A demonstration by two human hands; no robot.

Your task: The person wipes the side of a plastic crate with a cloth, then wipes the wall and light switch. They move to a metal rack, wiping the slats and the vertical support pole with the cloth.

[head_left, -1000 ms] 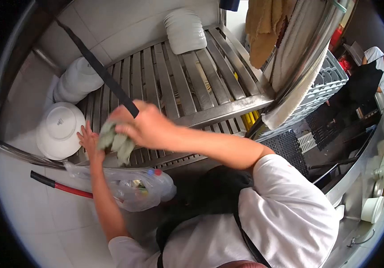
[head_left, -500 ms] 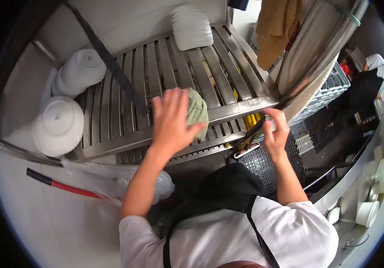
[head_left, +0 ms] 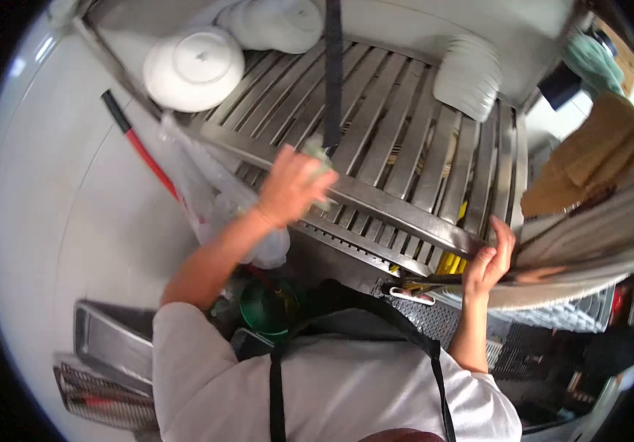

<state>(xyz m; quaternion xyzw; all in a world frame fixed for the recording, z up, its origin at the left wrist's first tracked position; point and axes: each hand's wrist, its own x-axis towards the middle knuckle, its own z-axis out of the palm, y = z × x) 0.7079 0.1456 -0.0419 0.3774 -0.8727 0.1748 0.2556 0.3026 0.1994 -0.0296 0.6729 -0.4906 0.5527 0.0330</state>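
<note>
My left hand (head_left: 293,188) is closed around a crumpled pale green cloth (head_left: 318,153) at the front rail of a slatted metal shelf (head_left: 398,197). The cloth is partly hidden by my fingers and slightly blurred. On the right, my right hand (head_left: 489,259) grips the shelf's front corner, thumb in front and fingers over the edge. Upturned white bowls (head_left: 197,68) sit at the shelf's left end. Toward the back right stands a stack of white dishes (head_left: 468,76).
A dark strap (head_left: 332,81) hangs over the shelf. Brown cloths (head_left: 586,151) hang at the right. Below on the left are a clear plastic bag (head_left: 221,191), a red-and-black handle (head_left: 144,151), a green bucket (head_left: 267,306) and a metal tray (head_left: 110,342).
My view has swung left. My left hand has gone from lying spread over the cloth to bunching it at the front rail. My right hand has closed on the shelf corner.
</note>
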